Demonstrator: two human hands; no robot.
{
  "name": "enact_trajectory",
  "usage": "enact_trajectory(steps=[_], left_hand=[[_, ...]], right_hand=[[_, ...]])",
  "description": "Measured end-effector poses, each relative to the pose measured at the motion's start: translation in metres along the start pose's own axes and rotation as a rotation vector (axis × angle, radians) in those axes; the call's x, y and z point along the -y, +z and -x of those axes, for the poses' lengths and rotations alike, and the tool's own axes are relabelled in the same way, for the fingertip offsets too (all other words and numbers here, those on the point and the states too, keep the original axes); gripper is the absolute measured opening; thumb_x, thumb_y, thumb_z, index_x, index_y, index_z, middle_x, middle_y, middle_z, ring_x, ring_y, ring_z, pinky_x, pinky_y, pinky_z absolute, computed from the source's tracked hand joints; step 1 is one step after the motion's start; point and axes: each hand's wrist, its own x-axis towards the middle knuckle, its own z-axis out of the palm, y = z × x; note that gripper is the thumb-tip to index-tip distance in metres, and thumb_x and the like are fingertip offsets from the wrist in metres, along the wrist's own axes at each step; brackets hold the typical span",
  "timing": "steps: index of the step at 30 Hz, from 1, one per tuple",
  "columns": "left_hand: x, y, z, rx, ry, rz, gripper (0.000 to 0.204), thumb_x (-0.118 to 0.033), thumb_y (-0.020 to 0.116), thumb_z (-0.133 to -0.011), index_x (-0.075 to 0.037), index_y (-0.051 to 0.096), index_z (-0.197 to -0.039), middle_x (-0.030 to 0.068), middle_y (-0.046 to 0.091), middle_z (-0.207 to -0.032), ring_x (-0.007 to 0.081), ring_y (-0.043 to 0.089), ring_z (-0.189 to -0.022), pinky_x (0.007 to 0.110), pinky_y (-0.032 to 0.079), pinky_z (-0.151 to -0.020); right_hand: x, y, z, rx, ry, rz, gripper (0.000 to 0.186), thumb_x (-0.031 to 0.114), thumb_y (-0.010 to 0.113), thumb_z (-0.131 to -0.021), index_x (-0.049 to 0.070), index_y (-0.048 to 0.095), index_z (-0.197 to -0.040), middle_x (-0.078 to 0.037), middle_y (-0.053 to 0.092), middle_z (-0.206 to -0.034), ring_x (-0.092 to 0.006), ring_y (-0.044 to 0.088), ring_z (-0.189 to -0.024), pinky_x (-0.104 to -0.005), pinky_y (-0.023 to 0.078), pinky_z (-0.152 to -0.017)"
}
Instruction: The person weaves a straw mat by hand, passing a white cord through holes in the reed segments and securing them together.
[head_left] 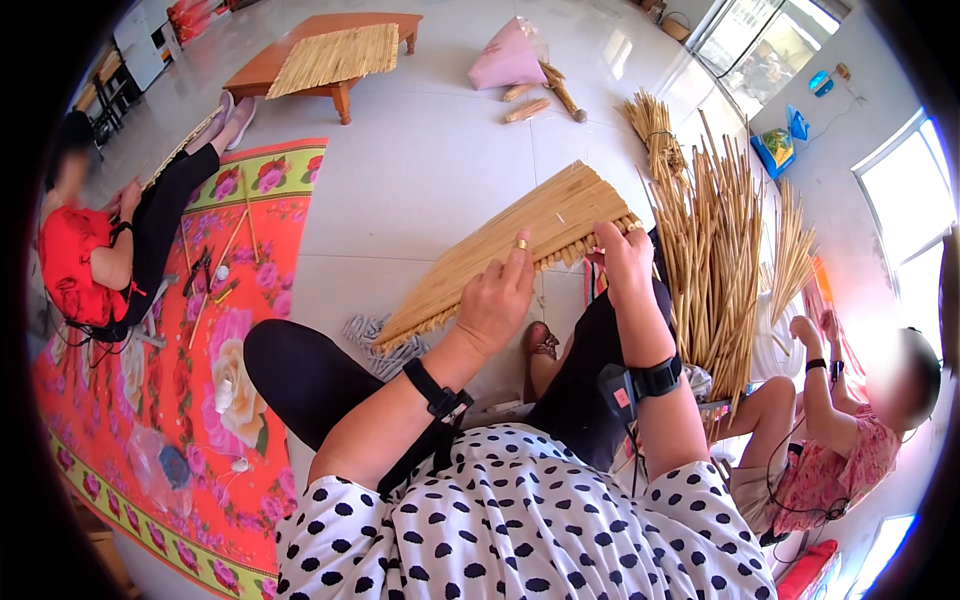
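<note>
A tan mat of thin stalks laid side by side (510, 235) slants across in front of my knees, its near edge a row of rounded stalk ends. My left hand (492, 300), with a ring on one finger, grips this near edge, its fingers resting over the top face; its thumb is hidden. At the mat's right end my right hand (626, 262) pinches the corner between bent fingers. Whether a small piece is also in those fingers cannot be made out. Grey strips (385, 345) lie in a loose heap beneath the mat's left end.
Tall bundles of stalks (715, 270) stand close on my right. Beyond them sits a person (830, 430); another (85, 250) sits on the red flowered sheet (265, 330) at left. A low wooden table (250, 65) carries another mat (335, 55). A pink bag (508, 55) lies ahead.
</note>
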Motion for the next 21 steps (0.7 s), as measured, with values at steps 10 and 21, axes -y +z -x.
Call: enact_trajectory(steps=[10, 21], left_hand=[[-0.023, -0.009, -0.018, 0.053, -0.196, 0.199, 0.035, -0.016, 0.069, -0.079, -0.002, 0.058, -0.109, 0.0108, 0.058, -0.096, 0.0243, 0.066, -0.067, 0.034, 0.052, -0.051], [-0.022, -0.042, -0.007, 0.313, -0.478, 0.429, 0.040, -0.021, 0.070, -0.080, 0.000, 0.048, -0.106, 0.0176, 0.057, -0.095, 0.0381, 0.062, -0.068, 0.046, 0.052, -0.059]], right_hand=[[0.034, -0.001, -0.037, 0.053, -0.241, 0.437, 0.034, 0.023, 0.066, -0.071, -0.008, 0.065, -0.085, -0.016, 0.066, -0.070, -0.0246, 0.065, -0.065, -0.0371, 0.052, -0.064], [0.059, 0.028, 0.000, 0.321, -0.409, 0.458, 0.055, 0.029, 0.073, -0.078, -0.005, 0.061, -0.119, -0.019, 0.070, -0.101, -0.0249, 0.071, -0.081, -0.0347, 0.056, -0.074]])
